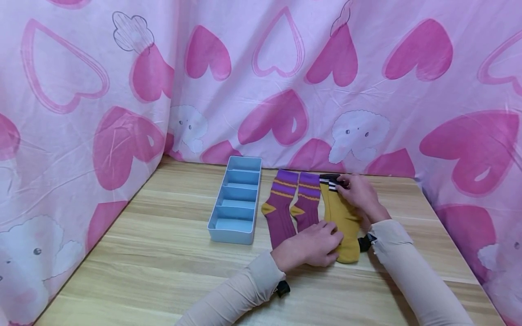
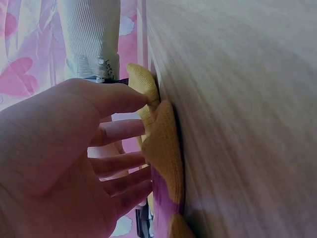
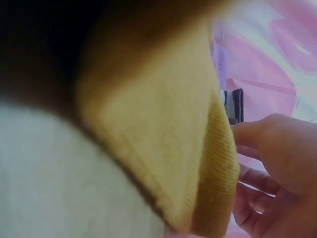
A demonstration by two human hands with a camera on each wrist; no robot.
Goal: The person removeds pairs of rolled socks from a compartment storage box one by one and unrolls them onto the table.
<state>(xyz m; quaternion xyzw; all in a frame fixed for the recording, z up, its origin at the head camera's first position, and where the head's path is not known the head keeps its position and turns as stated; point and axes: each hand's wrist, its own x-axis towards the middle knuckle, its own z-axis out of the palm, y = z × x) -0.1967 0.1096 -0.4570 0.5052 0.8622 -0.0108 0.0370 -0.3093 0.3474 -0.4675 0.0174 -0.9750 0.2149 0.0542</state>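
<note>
A mustard-yellow sock (image 1: 347,242) with a black-and-white striped cuff lies flat on the table, a second yellow layer showing along its left edge. My right hand (image 1: 360,194) pinches the black cuff at its far end. At the near end my left hand (image 1: 314,244) rests with fairly straight fingers against the yellow fabric. Left of it lie two purple-and-maroon socks (image 1: 282,217) with yellow heels; my left hand covers part of them. In the left wrist view a yellow toe (image 2: 166,148) of a maroon sock is close to the fingers.
A light-blue tray (image 1: 232,237) with several compartments in a row stands left of the socks. Pink heart-patterned cloth (image 1: 281,113) hangs behind the wooden table (image 1: 155,258) and at both sides. Each wrist carries a black strap-on device (image 1: 282,288).
</note>
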